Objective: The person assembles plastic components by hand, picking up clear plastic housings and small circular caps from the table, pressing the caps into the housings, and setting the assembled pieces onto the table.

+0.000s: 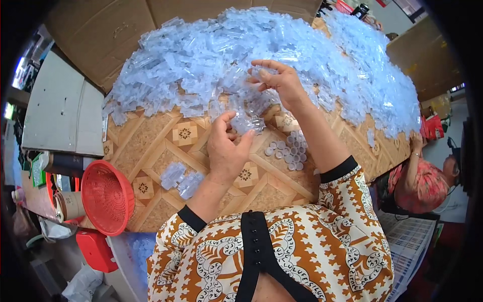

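Observation:
Clear bluish plastic pieces (pixel 249 123) sit between the thumb and fingers of my left hand (pixel 226 146), just above the patterned table. My right hand (pixel 284 83) is raised farther off, at the near edge of a large heap of similar clear plastic pieces (pixel 201 55). Its thumb and forefinger pinch a small clear plastic piece (pixel 257 71). Several small round translucent caps (pixel 289 151) lie grouped on the table below my right forearm. To the left of my left wrist rests a small bunch of clear plastic pieces (pixel 173 174).
A red plastic basket (pixel 106 197) tilts at the table's left edge, near a grey-white box (pixel 60 105). Cardboard (pixel 103 35) walls the heap's back. A red container (pixel 95 250) stands lower left. At the far right, another person (pixel 420 183) reaches to the table (pixel 271 186).

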`<state>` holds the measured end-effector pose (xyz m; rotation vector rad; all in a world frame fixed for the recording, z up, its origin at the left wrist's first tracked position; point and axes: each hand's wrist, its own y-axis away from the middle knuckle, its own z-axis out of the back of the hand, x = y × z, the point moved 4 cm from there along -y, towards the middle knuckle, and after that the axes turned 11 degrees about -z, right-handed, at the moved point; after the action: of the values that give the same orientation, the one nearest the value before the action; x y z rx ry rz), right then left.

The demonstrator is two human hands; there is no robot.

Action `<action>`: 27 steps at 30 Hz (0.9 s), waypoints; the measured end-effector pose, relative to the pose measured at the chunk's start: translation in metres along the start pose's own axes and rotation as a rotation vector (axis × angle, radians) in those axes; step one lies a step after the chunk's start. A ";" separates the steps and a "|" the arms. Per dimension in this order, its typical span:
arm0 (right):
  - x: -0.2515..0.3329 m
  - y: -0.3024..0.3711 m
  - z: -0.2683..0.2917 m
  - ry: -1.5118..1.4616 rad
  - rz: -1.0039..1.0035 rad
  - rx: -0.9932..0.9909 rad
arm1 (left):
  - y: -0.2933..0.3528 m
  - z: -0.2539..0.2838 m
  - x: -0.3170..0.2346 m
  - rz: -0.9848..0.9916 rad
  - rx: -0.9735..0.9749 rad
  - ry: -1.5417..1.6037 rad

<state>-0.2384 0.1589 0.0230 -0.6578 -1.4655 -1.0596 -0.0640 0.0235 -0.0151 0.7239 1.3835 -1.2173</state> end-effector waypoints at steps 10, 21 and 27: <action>-0.017 0.044 -0.019 -0.509 -0.138 0.246 | 0.003 -0.004 -0.001 -0.159 -0.015 0.217; -0.021 0.067 -0.053 -0.568 -0.240 0.158 | 0.004 0.000 -0.008 -0.149 -0.036 0.276; -0.023 0.073 -0.061 -0.418 -0.186 0.119 | 0.008 0.000 -0.011 -0.220 -0.026 0.248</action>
<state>-0.1422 0.1406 0.0146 -0.6952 -1.9678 -1.0040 -0.0548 0.0283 -0.0071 0.7374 1.7173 -1.3099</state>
